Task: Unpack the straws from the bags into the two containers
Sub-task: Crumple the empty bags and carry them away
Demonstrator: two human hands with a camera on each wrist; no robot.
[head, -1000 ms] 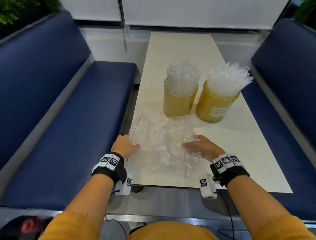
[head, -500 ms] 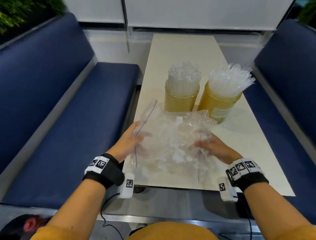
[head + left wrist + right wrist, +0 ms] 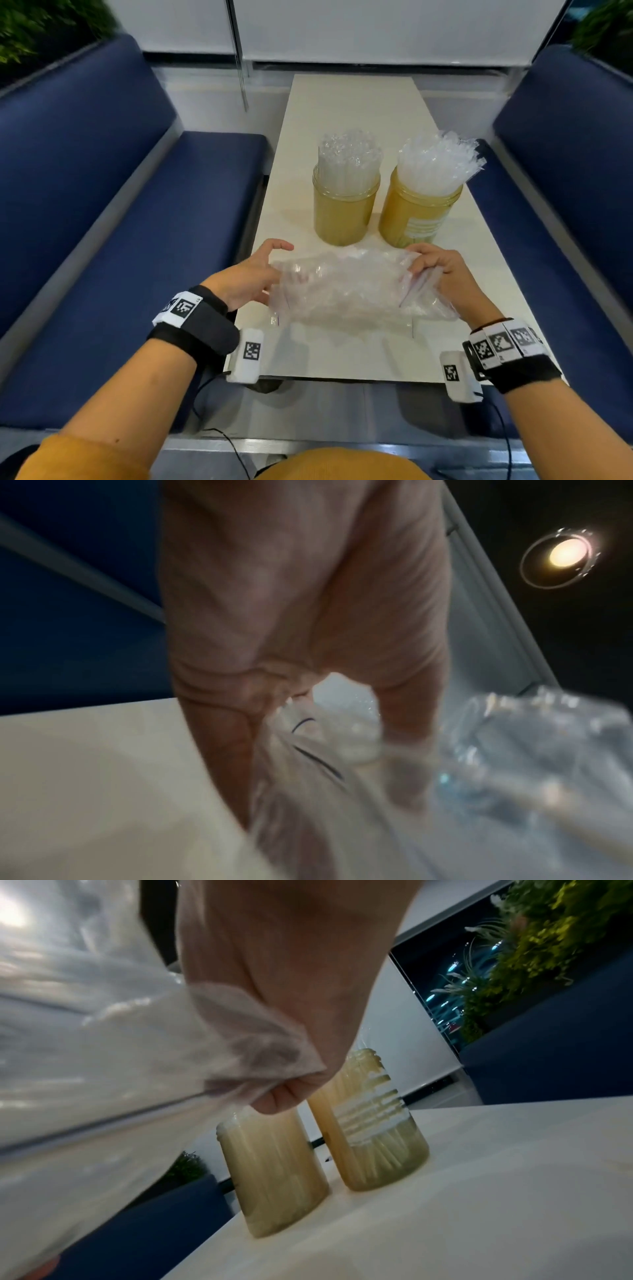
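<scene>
Where the two dark blue padded benches (image 3: pixel 144 219) face each other, a long, smooth, cream table (image 3: pixel 356 113) runs between them from near to far; green plants (image 3: pixel 20 31) show blurred in the far corners; near the middle of the table stand two round amber jars, close side by side; the left jar (image 3: pixel 344 214) has translucent walls and is packed with upright clear straws (image 3: pixel 346 161) whose open ends form a tight round bundle above the rim; the right jar (image 3: pixel 416 219), ribbed on its near face, holds straws in thin frosted wrappers (image 3: pixel 438 164) that fan out toward the right; just on the near side of the jars, crumpled clear plastic bags (image 3: pixel 352 291), glossy and wrinkled with a thin dark line along one edge, are bunched between both hands above the near end of the table; whether they touch the tabletop I cannot tell; the left hand (image 3: pixel 251 274) sits at the left end of the bundle, palm turned inward, thumb and lower fingers pinching the plastic while the index finger curves up free; the right hand (image 3: pixel 442 270) sits at the right end, knuckles up, fingers curled tightly into a gathered fold of plastic; both forearms reach forward from mustard-yellow sleeves (image 3: pixel 78 455), each wrist wrapped in a black band (image 3: pixel 198 329) carrying white square-patterned tags.
</scene>
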